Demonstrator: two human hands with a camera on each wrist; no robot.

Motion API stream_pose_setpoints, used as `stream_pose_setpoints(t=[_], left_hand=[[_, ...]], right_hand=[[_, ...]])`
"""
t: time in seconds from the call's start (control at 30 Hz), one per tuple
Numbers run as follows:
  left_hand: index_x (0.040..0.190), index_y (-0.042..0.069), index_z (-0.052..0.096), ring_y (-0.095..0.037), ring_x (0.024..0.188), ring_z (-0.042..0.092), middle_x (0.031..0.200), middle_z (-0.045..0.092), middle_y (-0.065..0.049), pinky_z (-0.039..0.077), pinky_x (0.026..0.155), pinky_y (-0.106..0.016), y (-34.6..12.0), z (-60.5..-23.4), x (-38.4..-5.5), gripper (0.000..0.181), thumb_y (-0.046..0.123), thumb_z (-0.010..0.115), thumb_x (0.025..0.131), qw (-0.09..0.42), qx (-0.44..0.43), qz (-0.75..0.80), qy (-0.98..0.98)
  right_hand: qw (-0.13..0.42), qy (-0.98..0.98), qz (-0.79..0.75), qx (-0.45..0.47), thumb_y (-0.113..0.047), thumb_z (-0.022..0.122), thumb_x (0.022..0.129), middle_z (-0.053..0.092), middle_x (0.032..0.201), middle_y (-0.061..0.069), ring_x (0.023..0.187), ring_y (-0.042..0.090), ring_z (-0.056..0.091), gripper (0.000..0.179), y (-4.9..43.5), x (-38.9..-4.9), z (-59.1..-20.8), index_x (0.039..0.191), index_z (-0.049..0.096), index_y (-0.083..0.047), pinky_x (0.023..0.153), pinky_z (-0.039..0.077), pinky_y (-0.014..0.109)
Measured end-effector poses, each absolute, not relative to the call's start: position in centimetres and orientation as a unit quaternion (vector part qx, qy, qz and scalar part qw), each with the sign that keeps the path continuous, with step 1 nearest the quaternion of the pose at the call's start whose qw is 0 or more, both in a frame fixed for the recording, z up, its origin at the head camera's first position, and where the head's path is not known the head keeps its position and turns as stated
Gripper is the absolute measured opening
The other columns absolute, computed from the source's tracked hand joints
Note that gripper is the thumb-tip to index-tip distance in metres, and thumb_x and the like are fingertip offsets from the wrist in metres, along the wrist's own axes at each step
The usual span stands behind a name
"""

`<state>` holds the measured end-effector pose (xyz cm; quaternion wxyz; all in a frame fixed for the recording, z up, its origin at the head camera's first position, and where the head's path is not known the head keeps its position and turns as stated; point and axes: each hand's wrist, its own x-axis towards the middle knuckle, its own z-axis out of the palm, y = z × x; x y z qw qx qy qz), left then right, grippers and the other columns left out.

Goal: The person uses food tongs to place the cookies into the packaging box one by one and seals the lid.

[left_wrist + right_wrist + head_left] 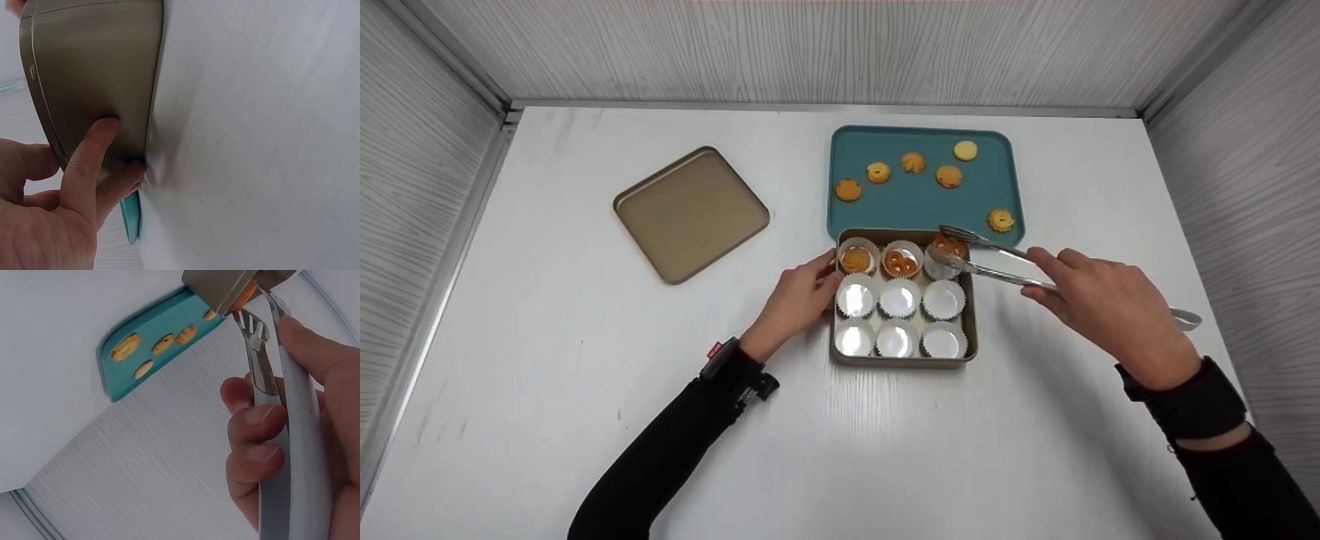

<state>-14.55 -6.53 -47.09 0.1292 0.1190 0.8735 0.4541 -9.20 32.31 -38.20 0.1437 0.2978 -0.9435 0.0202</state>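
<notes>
My left hand [799, 296] rests its fingers against the left outer wall of a bronze-coloured square tin [906, 363]. In the left wrist view, fingertips [107, 125] press that wall. White paper cups line the tin in rows. A swirled cookie [855, 260] lies in the back left cup, and a cookie with shiny orange topping [900, 262] in the back middle one. My right hand [1110, 311] grips metal tongs [1005, 277]. Between the tong tips is another orange-topped cookie [951, 245], at the back right cup [943, 268]; whether it touches the cup, I cannot tell.
Directly behind the tin lies a teal tray [915, 210] with several cookies, among them a round pale one [965, 151] and a ring-shaped one [1000, 220]. Farther left a shallow bronze tray or lid [690, 214] lies at an angle. Panels [825, 52] border the white table.
</notes>
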Motion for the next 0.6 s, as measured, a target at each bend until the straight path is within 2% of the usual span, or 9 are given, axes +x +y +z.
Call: stream_pose_setpoints(t=[0.37,0.6], left_hand=[[0.155,-0.001,0.043,-0.029,0.129,0.061,0.142,0.061,-0.02,0.049,0.107,-0.041,-6.5,-46.8,-14.4,0.053,0.023,0.051,0.109,0.135,0.118,0.462,0.869],[0.155,-0.001,0.044,-0.028,0.133,0.057,0.143,0.06,-0.019,0.046,0.11,-0.041,-6.6,-46.9,-14.5,0.053,0.023,0.051,0.108,0.13,0.118,0.462,0.869]], right_hand=[[0.159,-0.938,-0.017,0.306,-0.022,0.088,0.083,0.045,0.065,0.004,0.044,0.018,0.041,0.046,31.2,-9.5,-37.7,0.116,0.062,-0.003,0.035,0.037,0.035],[0.16,-0.937,-0.052,0.307,-0.02,0.093,0.078,0.049,0.066,0.006,0.047,0.024,0.048,0.048,30.3,-9.8,-37.3,0.112,0.065,-0.001,0.037,0.038,0.034]])
